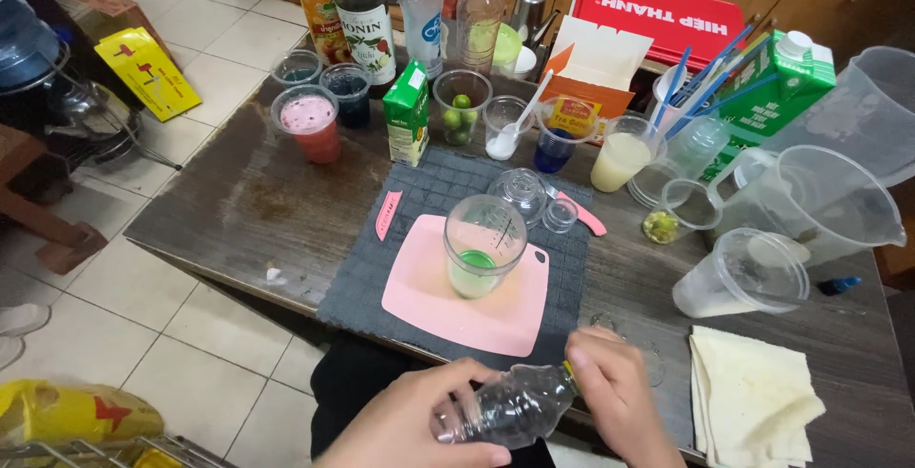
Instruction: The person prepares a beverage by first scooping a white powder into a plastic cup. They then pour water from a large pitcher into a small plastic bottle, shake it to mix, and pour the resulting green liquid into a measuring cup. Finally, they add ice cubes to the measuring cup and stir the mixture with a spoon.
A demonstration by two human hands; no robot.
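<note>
My left hand (410, 425) grips the body of a small clear plastic bottle (510, 406), held sideways at the table's near edge. My right hand (620, 392) is closed around the bottle's neck and cap end. Just beyond them a clear measuring cup (484, 244) with pale green liquid stands on a pink cutting board (429, 301), which lies on a dark grey mat (429, 182). A clear dome lid (519, 190) and a small clear cup (559, 214) sit behind the measuring cup, next to a pink-handled tool (581, 213).
Across the back of the table stand syrup bottles (364, 10), a green carton (408, 111), cups of pink (309, 122), blue and yellow drinks, a cup of limes (460, 108) and straws. Large clear pitchers (810, 196) stand at right. A folded cloth (753, 396) lies near the right front.
</note>
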